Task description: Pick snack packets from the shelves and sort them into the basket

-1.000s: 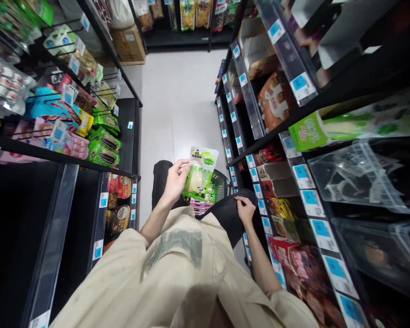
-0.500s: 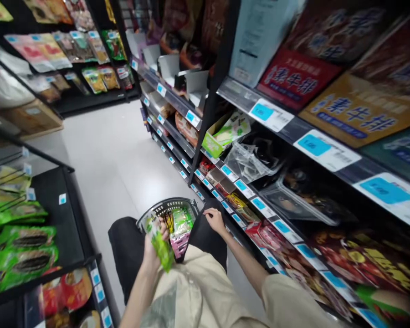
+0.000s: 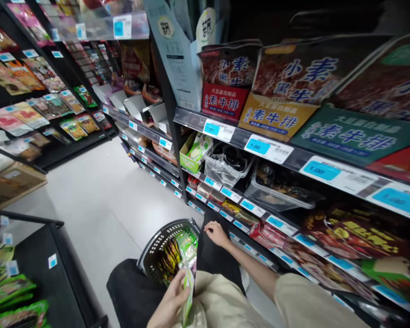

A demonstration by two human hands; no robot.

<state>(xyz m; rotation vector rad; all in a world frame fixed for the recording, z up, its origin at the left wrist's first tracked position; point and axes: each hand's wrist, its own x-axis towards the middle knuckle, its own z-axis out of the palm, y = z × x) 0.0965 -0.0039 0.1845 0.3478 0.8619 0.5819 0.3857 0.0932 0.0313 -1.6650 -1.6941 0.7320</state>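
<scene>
My left hand (image 3: 175, 291) is closed around a thin green and white snack packet (image 3: 188, 291), seen nearly edge-on in front of my shirt. Just beyond it stands a dark shopping basket (image 3: 151, 243) with a perforated rim, between my knees. Inside are yellow-and-dark packets (image 3: 170, 255) and a green packet (image 3: 186, 238); the packet in my hand is close to the basket's near side. My right hand (image 3: 216, 233) rests on my right knee with loosely bent fingers and holds nothing.
Shelves on my right carry bagged snacks (image 3: 276, 116), clear plastic bins (image 3: 227, 166) and a green carton (image 3: 190, 157), with price tags (image 3: 218, 130) along their edges. A low black rack (image 3: 41, 273) is on the left. A pale floor (image 3: 89, 191) runs ahead toward a cardboard box (image 3: 15, 180).
My left hand has drawn back toward my body and turned the packet from face-on to edge-on, uncovering the basket's contents. The view has swung right and up; my right hand stays on the knee.
</scene>
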